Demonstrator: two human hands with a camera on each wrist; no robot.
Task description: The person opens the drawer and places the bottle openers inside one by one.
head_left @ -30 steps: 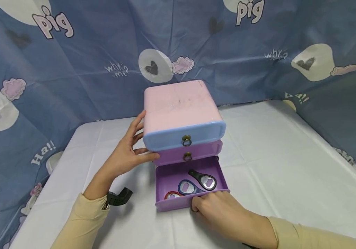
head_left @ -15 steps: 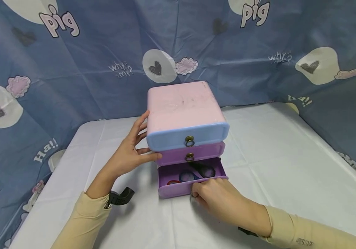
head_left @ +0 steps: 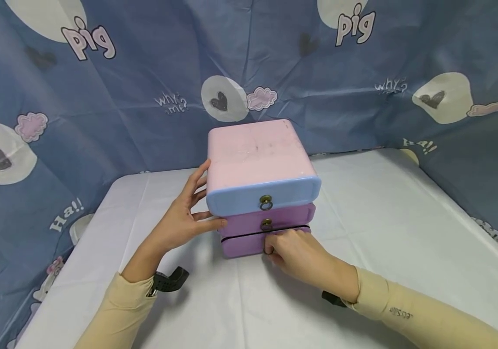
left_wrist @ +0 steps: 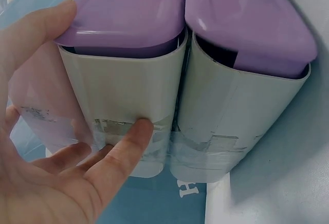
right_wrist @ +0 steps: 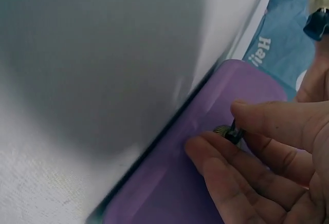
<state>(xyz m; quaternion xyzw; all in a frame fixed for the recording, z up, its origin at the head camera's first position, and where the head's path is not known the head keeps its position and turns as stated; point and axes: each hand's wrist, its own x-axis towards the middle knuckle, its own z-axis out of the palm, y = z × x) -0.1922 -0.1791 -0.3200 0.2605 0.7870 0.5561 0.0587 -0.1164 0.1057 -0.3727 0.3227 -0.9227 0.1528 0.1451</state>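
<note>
A small stacked drawer unit (head_left: 255, 155) with a pink top stands on the white table. It has a blue top drawer (head_left: 236, 199) and two purple drawers below. My left hand (head_left: 177, 220) braces its left side: spread fingers press the side walls, and the thumb lies at the edge of the purple middle drawer (head_left: 244, 221). My right hand (head_left: 303, 254) is at the bottom drawer (head_left: 242, 245), which is nearly closed, a dark thin gap along its top. In the right wrist view, thumb and fingers pinch the small ring pull (right_wrist: 235, 133) on its front. The drawer's contents are hidden.
A blue printed cloth (head_left: 144, 131) hangs behind the table and along both sides. The white tabletop (head_left: 384, 232) spreads around the unit. Brass ring pulls are on the upper drawers, such as the top one (head_left: 266, 202). Clear tape (left_wrist: 146, 149) bands the unit's side.
My right hand has pushed the bottom drawer inward, from well open to nearly closed. The bottle openers inside have gone from sight. My left hand has kept its place on the unit.
</note>
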